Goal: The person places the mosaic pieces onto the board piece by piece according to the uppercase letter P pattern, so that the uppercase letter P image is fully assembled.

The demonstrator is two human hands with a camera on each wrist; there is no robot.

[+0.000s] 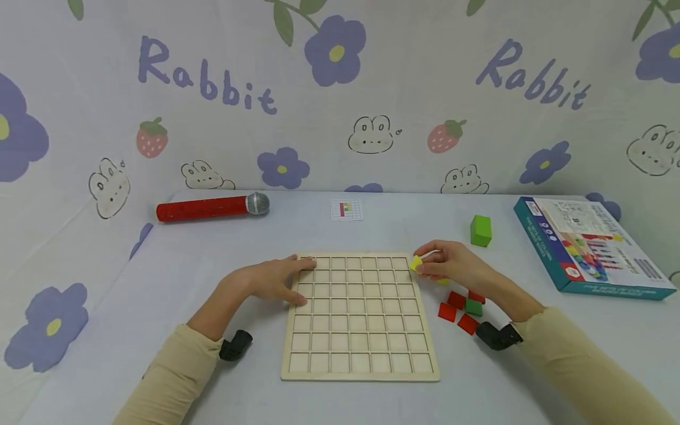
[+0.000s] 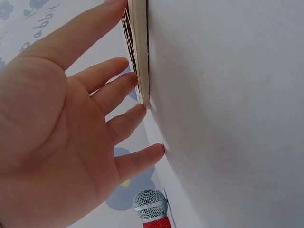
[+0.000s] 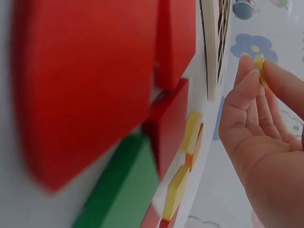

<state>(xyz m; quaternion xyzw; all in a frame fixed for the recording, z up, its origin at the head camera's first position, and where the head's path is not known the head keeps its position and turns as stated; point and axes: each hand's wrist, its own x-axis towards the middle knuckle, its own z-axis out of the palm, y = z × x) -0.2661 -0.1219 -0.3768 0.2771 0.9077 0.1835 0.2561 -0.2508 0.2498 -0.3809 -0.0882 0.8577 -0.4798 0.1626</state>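
A pale wooden grid board [image 1: 361, 376] with square cells lies flat in front of me. My left hand [image 1: 273, 281] rests on its left edge near the far corner, fingers spread and fairly straight; the left wrist view shows the fingertips [image 2: 135, 80] right at the board's side. Between thumb and fingers, my right hand [image 1: 459, 267] pinches a small yellow tile [image 1: 416, 263] by the board's far right corner. Below that hand lie several loose red tiles [image 1: 447, 311] and a green tile [image 1: 473, 307]. Yellow tiles [image 3: 175, 190] also show in the right wrist view, mostly hidden from the head.
Behind the board lies a small card [image 1: 346, 209] printed with a coloured grid. A red microphone [image 1: 202, 208] is at the back left. At the back right stand a bright green block [image 1: 480, 231] and a flat teal-sided box [image 1: 595, 248].
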